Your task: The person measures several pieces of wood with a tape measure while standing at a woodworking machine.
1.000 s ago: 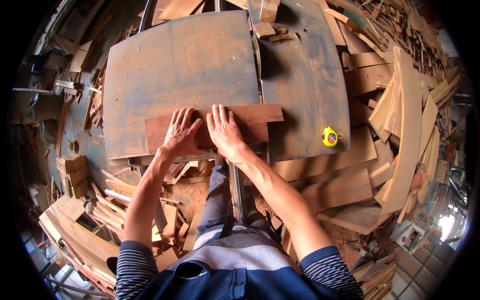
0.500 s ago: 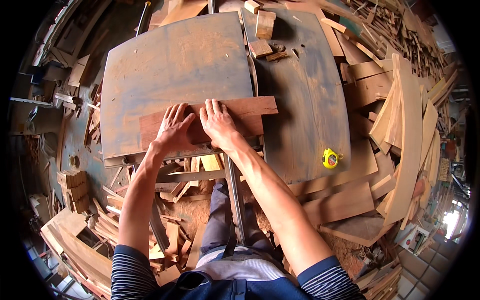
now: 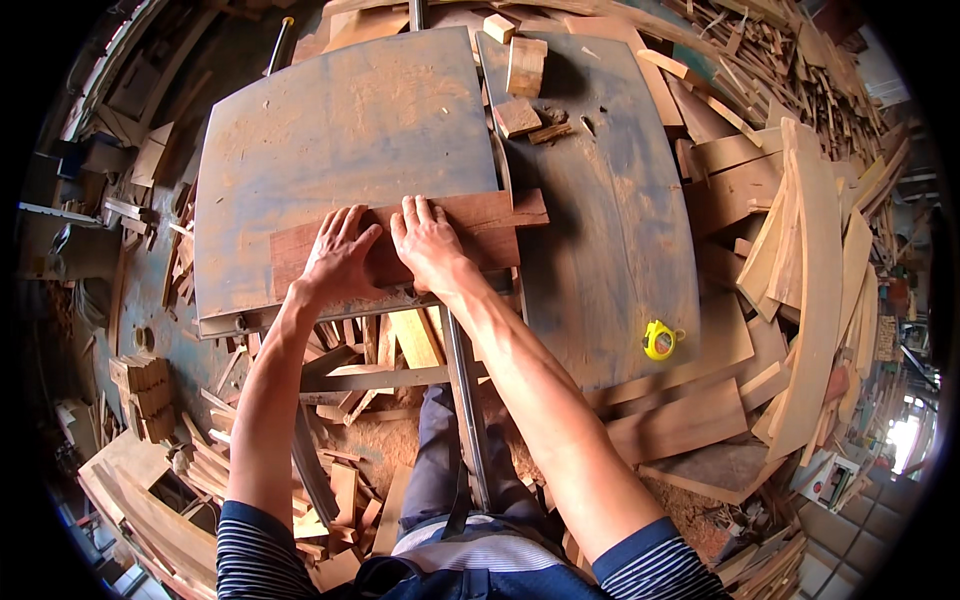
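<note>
Handling of the board: the reddish-brown board [image 3: 296, 255] looks stiff and of middling weight, I judge; it should not bend or break easily, but wood dust may let it slide on the smooth metal.
Where to take hold: the broad upper face suits your flat palms, and the long near edge gives a place to push; I would hold the fingers well apart from the gap [image 3: 505, 170] in the metal.
Look of the board: it is long, flat and dull, with the left end cut square. At the right end a narrower piece [image 3: 531, 207] reaches farther out; I cannot tell if it is separate.
Place of the board: it lies flat along the near edge of the desk [image 3: 340, 130], mostly on the left plate, with the right end over the gap.
Left hand: your left hand [image 3: 340, 262] rests on the board, fingers nearly straight, thumb spread to the right; it is not closed around anything.
Right hand: your right hand [image 3: 430, 248] lies just beside it, fingers extended on the board and close together; the thumb I cannot see clearly.
Right plate: a yellow tape measure [image 3: 659, 340] is near the lower right corner, and a wooden block [image 3: 526, 66] is at the far end.
Around the desk: planks [image 3: 810, 290] are piled at the right.
</note>
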Demonstrator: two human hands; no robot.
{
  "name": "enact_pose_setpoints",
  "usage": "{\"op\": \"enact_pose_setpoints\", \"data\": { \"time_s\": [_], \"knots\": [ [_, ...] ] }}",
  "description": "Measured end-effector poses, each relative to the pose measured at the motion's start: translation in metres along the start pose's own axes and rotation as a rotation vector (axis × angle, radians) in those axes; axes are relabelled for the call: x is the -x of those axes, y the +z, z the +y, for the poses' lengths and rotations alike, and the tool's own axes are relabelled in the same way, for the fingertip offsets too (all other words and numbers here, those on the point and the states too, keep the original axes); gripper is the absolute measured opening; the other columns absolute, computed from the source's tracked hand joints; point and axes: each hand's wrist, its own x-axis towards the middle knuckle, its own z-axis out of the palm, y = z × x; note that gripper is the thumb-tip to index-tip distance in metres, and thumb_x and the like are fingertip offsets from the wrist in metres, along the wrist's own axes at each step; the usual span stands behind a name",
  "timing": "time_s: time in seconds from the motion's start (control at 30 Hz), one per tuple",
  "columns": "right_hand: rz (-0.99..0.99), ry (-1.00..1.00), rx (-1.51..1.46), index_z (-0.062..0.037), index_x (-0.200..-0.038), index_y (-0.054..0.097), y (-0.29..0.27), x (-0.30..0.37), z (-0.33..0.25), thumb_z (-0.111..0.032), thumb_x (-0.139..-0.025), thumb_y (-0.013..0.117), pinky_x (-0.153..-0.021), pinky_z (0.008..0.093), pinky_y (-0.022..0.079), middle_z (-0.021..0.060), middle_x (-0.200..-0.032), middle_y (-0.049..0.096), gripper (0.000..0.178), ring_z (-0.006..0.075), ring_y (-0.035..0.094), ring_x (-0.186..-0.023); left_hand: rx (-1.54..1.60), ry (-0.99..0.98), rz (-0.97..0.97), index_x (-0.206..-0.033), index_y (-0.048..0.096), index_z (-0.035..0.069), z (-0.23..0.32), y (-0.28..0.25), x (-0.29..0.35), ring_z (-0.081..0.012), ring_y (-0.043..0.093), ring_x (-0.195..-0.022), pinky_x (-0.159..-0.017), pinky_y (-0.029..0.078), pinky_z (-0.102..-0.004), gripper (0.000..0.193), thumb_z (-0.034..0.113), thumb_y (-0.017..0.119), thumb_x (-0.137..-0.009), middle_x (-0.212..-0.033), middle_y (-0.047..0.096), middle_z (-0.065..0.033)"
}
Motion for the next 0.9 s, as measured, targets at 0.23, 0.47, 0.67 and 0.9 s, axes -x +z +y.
{"op": "enact_pose_setpoints", "data": {
  "time_s": [0.23, 0.47, 0.67, 0.9],
  "knots": [
    [-0.042, -0.005, 0.01, 0.0068, -0.149, 0.034, -0.012, -0.007, 0.005, -0.024, -0.057, 0.096, -0.118, 0.0501, 0.036, 0.032, -0.156, 0.031, 0.115, 0.0431, 0.034, -0.145, -0.024, -0.005, 0.021, -0.135, 0.056, 0.006, -0.008, 0.001, -0.008, -0.0432, 0.032, -0.142, -0.12, 0.024, -0.051, 0.101, 0.05, 0.09, -0.05, -0.15, 0.037, -0.0275],
    [0.045, 0.018, -0.009, 0.0055, -0.144, 0.04, -0.006, -0.012, 0.008, -0.021, -0.049, 0.095, -0.118, 0.0493, 0.036, 0.0299, -0.153, 0.036, 0.113, 0.0417, 0.036, -0.144, -0.032, 0.015, 0.011, -0.137, 0.055, 0.006, -0.017, 0.005, -0.011, -0.0435, 0.029, -0.144, -0.122, 0.022, -0.0511, 0.102, 0.051, 0.088, -0.052, -0.153, 0.034, -0.0281],
    [0.02, 0.034, -0.034, 0.0042, -0.145, 0.04, -0.008, -0.016, 0.008, -0.018, -0.049, 0.095, -0.119, 0.0508, 0.035, 0.0304, -0.155, 0.033, 0.113, 0.0426, 0.034, -0.145, -0.03, 0.014, 0.041, -0.13, 0.058, 0.004, -0.012, -0.001, -0.014, -0.0419, 0.034, -0.14, -0.12, 0.026, -0.0495, 0.096, 0.047, 0.088, -0.051, -0.147, 0.039, -0.0267],
    [0.073, 0.02, -0.06, 0.0058, -0.143, 0.041, 0.021, 0.034, -0.016, -0.008, -0.057, 0.09, -0.12, 0.0516, 0.033, 0.032, -0.155, 0.032, 0.101, 0.0439, 0.033, -0.145, -0.012, 0.04, 0.084, -0.124, 0.06, 0.003, 0.021, 0.011, 0.028, -0.043, 0.037, -0.135, -0.117, 0.029, -0.0493, 0.09, 0.046, 0.089, -0.05, -0.143, 0.041, -0.0254]
  ]
}}
